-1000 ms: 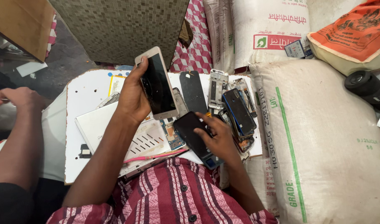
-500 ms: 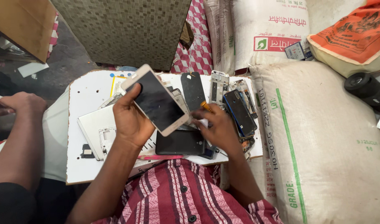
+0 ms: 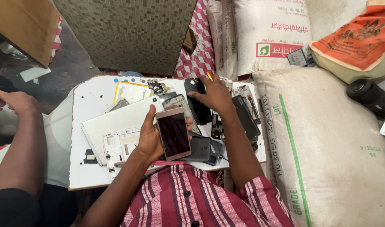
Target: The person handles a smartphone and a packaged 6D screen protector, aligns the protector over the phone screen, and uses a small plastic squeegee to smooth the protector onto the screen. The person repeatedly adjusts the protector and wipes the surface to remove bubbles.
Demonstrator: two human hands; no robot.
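My left hand (image 3: 152, 136) holds a rose-gold phone (image 3: 173, 133) with a dark screen, face up, low over the white board (image 3: 91, 105). My right hand (image 3: 213, 94) reaches to the far side of the board and grips a small yellow-tipped tool (image 3: 209, 76), resting over a black phone back (image 3: 196, 101). Several dark phones (image 3: 245, 117) and phone parts lie around both hands. A dark grey phone (image 3: 200, 148) lies just right of the held phone.
A white tablet shell (image 3: 116, 122) and a white frame (image 3: 119, 147) lie left of my left hand. Large woven sacks (image 3: 327, 143) stand at the right, an orange bag (image 3: 361, 38) behind them. Another person's arm (image 3: 20, 138) is at the left.
My left hand has brought the phone down and closer to me. My right hand let go of the black phone near my body and reached to the board's far edge.
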